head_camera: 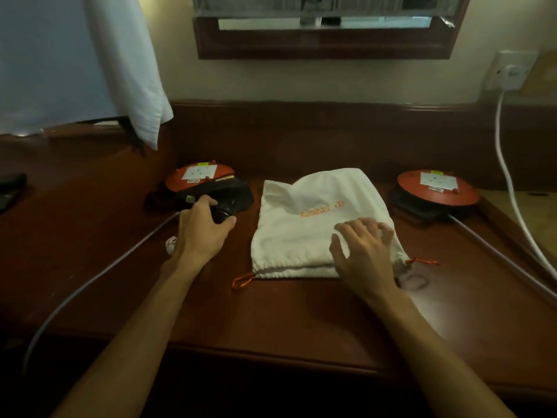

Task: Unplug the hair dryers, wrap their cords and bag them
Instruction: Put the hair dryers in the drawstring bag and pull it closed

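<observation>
black hair dryer (224,196) lay toward the desk's (286,321) back-left, against the red cord reel (199,176). left hand (200,233) curled round its handle; rigid, light, best gripped there. right hand (366,254) rested flat, fingers spread, on the soft white drawstring bag (313,212), mid-desk.

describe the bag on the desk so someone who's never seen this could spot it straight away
On the dark wooden desk, between two red cable reels, lies a white cloth drawstring bag. Only it has orange lettering and orange cord ends; the right hand rests flat on it.
</observation>
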Tool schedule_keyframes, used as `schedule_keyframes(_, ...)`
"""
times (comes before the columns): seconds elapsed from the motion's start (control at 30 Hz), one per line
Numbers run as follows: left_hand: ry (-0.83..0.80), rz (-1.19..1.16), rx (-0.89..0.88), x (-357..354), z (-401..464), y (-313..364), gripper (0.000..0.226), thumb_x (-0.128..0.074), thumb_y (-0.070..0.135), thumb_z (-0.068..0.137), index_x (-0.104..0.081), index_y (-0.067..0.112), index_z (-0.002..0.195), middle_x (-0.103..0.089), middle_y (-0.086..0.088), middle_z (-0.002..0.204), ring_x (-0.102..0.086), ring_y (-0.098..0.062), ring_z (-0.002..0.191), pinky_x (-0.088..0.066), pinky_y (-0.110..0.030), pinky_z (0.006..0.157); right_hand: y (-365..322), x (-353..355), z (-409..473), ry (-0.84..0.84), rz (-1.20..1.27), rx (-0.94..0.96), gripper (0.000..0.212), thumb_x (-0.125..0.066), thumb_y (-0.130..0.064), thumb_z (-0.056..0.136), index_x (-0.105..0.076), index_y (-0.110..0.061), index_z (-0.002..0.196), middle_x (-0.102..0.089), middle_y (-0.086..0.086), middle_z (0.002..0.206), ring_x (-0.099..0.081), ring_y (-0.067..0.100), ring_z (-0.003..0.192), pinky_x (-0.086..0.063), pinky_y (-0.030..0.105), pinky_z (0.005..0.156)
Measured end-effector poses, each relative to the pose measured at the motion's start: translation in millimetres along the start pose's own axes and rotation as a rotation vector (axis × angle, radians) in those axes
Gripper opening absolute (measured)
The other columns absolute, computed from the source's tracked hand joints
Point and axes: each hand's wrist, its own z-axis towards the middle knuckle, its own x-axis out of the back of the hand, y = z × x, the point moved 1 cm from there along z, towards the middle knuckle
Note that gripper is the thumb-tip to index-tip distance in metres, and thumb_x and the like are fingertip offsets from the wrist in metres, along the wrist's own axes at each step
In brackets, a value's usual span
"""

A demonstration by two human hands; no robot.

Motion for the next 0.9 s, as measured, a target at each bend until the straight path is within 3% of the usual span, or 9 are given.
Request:
schedule_keyframes(0.1, 0.02, -0.291, -0.045, 10, -16, 28, 0.048, -0.083, 0.033, 0.084, -0.057, 0.019, 0.123, -0.065, 0.004, 0.111, -0.068, -0.014, 0.098, -0.059, -0.037, 0.083, -42, 22, -14, -0.181, 0.527, -0.17, 0.033, -0.053, -0.039, 0.101, -0.064, -0.02, 0.125, -0.069, -0.002, 0.108, -0.061, 0.01, 0.101, -0.05, 0.036, 0.088)
schedule_keyframes(0.17, -0.069, -0.631, -0.006, 9, -24, 53, 0.044, -0.084, 0.026, 0.084, -0.055, 0.018, 0.116, -0.067, 0.002, 0.11, -0.072, -0.009, 0.09, -0.061, -0.029, 0.074, -73, 40, -17, -0.283, 0.872, -0.267, 0.037, -0.054, -0.041, 0.101, -0.055, -0.028, 0.136, -0.068, -0.009, 0.111, -0.063, 0.001, 0.102, -0.052, 0.027, 0.086)
schedule_keyframes(0.23, -0.191, -0.89, 0.013, 2, -34, 77, 0.039, -0.084, 0.019, 0.083, -0.058, 0.013, 0.111, -0.07, -0.005, 0.11, -0.074, -0.017, 0.097, -0.061, -0.032, 0.082, -90, 55, -11, -0.26, 1.146, -0.301, 0.039, -0.048, -0.036, 0.103, -0.051, -0.025, 0.141, -0.07, -0.004, 0.114, -0.067, 0.005, 0.104, -0.055, 0.027, 0.084)
schedule_keyframes(0.33, -0.349, -0.985, -0.065, -14, -46, 99, 0.036, -0.082, 0.02, 0.085, -0.06, 0.009, 0.111, -0.074, -0.008, 0.109, -0.074, -0.023, 0.103, -0.059, -0.042, 0.093, -86, 71, 1, -0.15, 1.298, -0.28, 0.038, -0.047, -0.026, 0.105, -0.048, -0.02, 0.142, -0.069, 0.007, 0.12, -0.069, 0.02, 0.108, -0.058, 0.036, 0.085)
schedule_keyframes(0.43, -0.514, -0.925, -0.166, -26, -47, 105, 0.032, -0.076, 0.029, 0.089, -0.06, 0.013, 0.112, -0.078, -0.001, 0.106, -0.073, -0.018, 0.109, -0.054, -0.044, 0.104, -65, 80, -3, -0.115, 1.259, -0.265, 0.04, -0.052, -0.023, 0.103, -0.048, -0.023, 0.143, -0.068, 0.009, 0.119, -0.068, 0.026, 0.108, -0.059, 0.042, 0.087)
schedule_keyframes(0.53, -0.627, -0.809, -0.248, -36, -45, 103, 0.026, -0.067, 0.03, 0.097, -0.058, 0.016, 0.117, -0.079, 0.004, 0.106, -0.073, -0.013, 0.107, -0.052, -0.04, 0.103, -46, 87, -12, -0.081, 1.21, -0.332, 0.038, -0.055, -0.027, 0.1, -0.053, -0.028, 0.138, -0.069, 0.012, 0.109, -0.07, 0.029, 0.096, -0.061, 0.043, 0.07)
schedule_keyframes(0.63, -0.571, -0.564, -0.343, -54, -46, 82, 0.029, -0.071, 0.032, 0.096, -0.057, 0.022, 0.12, -0.075, 0.0, 0.109, -0.072, -0.014, 0.099, -0.057, -0.034, 0.091, -27, 95, -18, -0.076, 1.199, -0.377, 0.04, -0.056, -0.027, 0.098, -0.053, -0.03, 0.138, -0.069, 0.015, 0.107, -0.07, 0.027, 0.089, -0.059, 0.033, 0.066)
schedule_keyframes(0.77, -0.481, 0.079, -0.492, -86, -34, 45, 0.03, -0.076, 0.04, 0.088, -0.071, 0.025, 0.114, -0.069, 0.0, 0.113, -0.064, -0.019, 0.1, -0.052, -0.035, 0.083, -5, 112, -20, -0.128, 1.208, -0.428, 0.056, -0.058, -0.028, 0.093, -0.046, -0.021, 0.148, -0.07, 0.014, 0.105, -0.071, 0.018, 0.084, -0.059, 0.03, 0.065)
schedule_keyframes(0.9, -0.446, 0.207, -0.556, -98, -24, 39, 0.017, -0.069, 0.031, 0.095, -0.079, 0.021, 0.103, -0.065, -0.003, 0.105, -0.062, -0.023, 0.097, -0.04, -0.029, 0.071, 10, 126, -25, -0.244, 1.24, -0.426, 0.054, -0.063, -0.03, 0.094, -0.05, -0.02, 0.145, -0.071, 0.016, 0.108, -0.072, 0.024, 0.093, -0.061, 0.034, 0.069)
